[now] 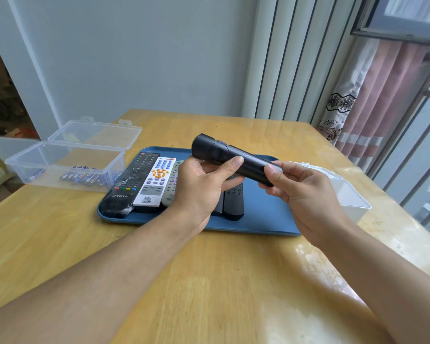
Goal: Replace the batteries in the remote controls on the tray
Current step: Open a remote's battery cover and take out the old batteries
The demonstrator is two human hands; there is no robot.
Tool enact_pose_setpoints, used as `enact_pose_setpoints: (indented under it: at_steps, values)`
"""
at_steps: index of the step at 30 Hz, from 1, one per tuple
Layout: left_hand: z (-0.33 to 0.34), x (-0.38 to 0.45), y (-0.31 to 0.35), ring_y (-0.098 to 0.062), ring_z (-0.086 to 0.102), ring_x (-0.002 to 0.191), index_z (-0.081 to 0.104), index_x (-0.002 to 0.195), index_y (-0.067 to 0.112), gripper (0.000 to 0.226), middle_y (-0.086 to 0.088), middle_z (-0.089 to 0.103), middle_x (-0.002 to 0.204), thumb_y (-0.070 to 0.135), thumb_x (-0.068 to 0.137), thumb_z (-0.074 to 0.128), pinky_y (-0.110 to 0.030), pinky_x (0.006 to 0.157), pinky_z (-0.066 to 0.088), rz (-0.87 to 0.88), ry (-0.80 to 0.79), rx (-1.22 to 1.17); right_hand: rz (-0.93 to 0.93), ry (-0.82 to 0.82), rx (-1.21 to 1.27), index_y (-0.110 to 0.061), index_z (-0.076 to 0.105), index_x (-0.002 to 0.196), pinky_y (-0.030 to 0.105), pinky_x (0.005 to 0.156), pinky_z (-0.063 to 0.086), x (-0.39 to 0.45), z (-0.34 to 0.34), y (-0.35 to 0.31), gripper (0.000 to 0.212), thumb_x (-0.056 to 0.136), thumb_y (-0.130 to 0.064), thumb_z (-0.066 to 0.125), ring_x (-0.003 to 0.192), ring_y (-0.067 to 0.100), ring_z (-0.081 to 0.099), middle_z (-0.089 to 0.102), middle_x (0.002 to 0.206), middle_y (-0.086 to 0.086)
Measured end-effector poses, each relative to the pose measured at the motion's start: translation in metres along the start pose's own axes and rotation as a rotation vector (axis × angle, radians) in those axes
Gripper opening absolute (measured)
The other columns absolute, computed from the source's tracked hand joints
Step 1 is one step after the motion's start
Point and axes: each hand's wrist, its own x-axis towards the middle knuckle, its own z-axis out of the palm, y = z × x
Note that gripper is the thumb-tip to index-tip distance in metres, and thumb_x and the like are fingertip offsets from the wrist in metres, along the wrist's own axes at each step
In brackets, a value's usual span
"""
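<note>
I hold a black remote (248, 163) in the air above the blue tray (261, 214), its smooth back facing me. My left hand (204, 184) grips its far half, thumb on top. My right hand (301, 192) grips its near end, thumb pressed on the back. On the tray lie a long black remote (132, 182), a white remote with orange buttons (155, 184), a grey remote (171, 184) and a dark remote (233, 202), partly hidden by my left hand. Whether the battery cover is open I cannot tell.
A clear plastic box (67, 157) with its lid up stands on the wooden table (209, 281) at the left, with several batteries (85, 178) inside. A white open box (350, 194) sits right of the tray. Wall and curtain stand behind the table.
</note>
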Motion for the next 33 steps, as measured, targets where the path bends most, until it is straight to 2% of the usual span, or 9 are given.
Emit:
enact_pose_setpoints:
  at_steps: [3,9,11,14,17,20,24,27,33]
  values:
    - [0.001,-0.002,0.002,-0.028,0.075,0.099,0.065,0.103,-0.002,0.016,-0.015,0.073,0.095,-0.002,0.089,0.071,-0.042,0.085,0.062,0.003,0.008,-0.001,-0.008,-0.003,0.001,-0.004,0.069,0.106,0.035,0.091,0.054,0.0,-0.001,-0.001,0.044,0.072,-0.03,0.078,0.086,0.029,0.074,0.077,0.094,0.01]
    - [-0.002,-0.001,0.005,-0.023,0.077,0.089,0.066,0.099,0.009,0.014,-0.006,0.075,0.085,0.01,0.089,0.075,-0.038,0.077,0.063,0.039,0.05,0.058,0.051,-0.068,0.003,-0.005,0.067,0.109,0.028,0.083,0.056,0.0,0.003,0.003,0.039,0.079,-0.029,0.075,0.082,0.026,0.073,0.073,0.096,0.011]
    - [-0.002,0.0,0.007,-0.025,0.077,0.09,0.065,0.11,0.013,0.016,-0.005,0.072,0.094,0.025,0.098,0.065,-0.04,0.076,0.063,-0.016,0.06,0.018,0.038,-0.068,-0.068,-0.011,0.067,0.106,0.035,0.084,0.057,0.001,0.003,0.004,0.024,0.087,-0.026,0.072,0.076,0.025,0.071,0.072,0.091,0.008]
    - [-0.002,0.0,0.008,-0.023,0.074,0.092,0.065,0.123,0.022,0.025,-0.015,0.066,0.116,0.034,0.103,0.053,-0.043,0.074,0.063,-0.107,0.032,-0.012,-0.014,-0.09,-0.195,-0.02,0.068,0.093,0.04,0.075,0.058,-0.001,0.003,0.0,0.002,0.094,-0.021,0.067,0.074,0.021,0.066,0.068,0.092,0.013]
    - [-0.002,-0.002,0.007,-0.027,0.071,0.102,0.067,0.123,0.023,0.026,-0.017,0.064,0.129,0.034,0.103,0.054,-0.047,0.074,0.062,-0.166,-0.09,0.048,-0.044,-0.145,-0.29,-0.022,0.069,0.092,0.038,0.062,0.054,-0.007,0.006,-0.004,0.007,0.095,-0.026,0.065,0.068,0.02,0.062,0.069,0.095,0.015]
    - [-0.002,-0.004,0.005,-0.023,0.072,0.103,0.066,0.127,0.024,0.028,-0.008,0.067,0.126,0.033,0.103,0.054,-0.048,0.073,0.061,-0.195,-0.175,0.065,-0.049,-0.19,-0.343,-0.029,0.075,0.098,0.023,0.056,0.047,-0.011,0.007,-0.007,0.013,0.096,-0.032,0.062,0.064,0.012,0.06,0.072,0.079,-0.001]
    - [-0.002,-0.004,0.006,-0.029,0.07,0.11,0.064,0.131,0.024,0.031,-0.008,0.063,0.133,0.031,0.103,0.053,-0.046,0.071,0.061,-0.214,-0.231,0.07,-0.035,-0.229,-0.391,-0.032,0.077,0.097,0.013,0.058,0.042,-0.012,0.006,-0.009,0.021,0.098,-0.035,0.057,0.067,0.006,0.061,0.07,0.074,-0.01]
    - [-0.002,-0.004,0.005,-0.036,0.067,0.116,0.064,0.133,0.025,0.032,-0.011,0.059,0.138,0.031,0.103,0.053,-0.045,0.071,0.061,-0.216,-0.248,0.084,-0.013,-0.225,-0.386,-0.03,0.076,0.095,0.016,0.062,0.042,-0.013,0.007,-0.011,0.02,0.099,-0.033,0.056,0.069,0.006,0.061,0.07,0.075,-0.012]
    - [-0.004,-0.004,0.006,-0.033,0.068,0.114,0.062,0.135,0.026,0.034,-0.007,0.061,0.138,0.031,0.103,0.053,-0.044,0.07,0.06,-0.228,-0.272,0.099,-0.007,-0.227,-0.375,-0.025,0.076,0.096,0.03,0.074,0.046,-0.012,0.007,-0.01,0.02,0.098,-0.03,0.057,0.075,0.012,0.064,0.074,0.08,-0.002]
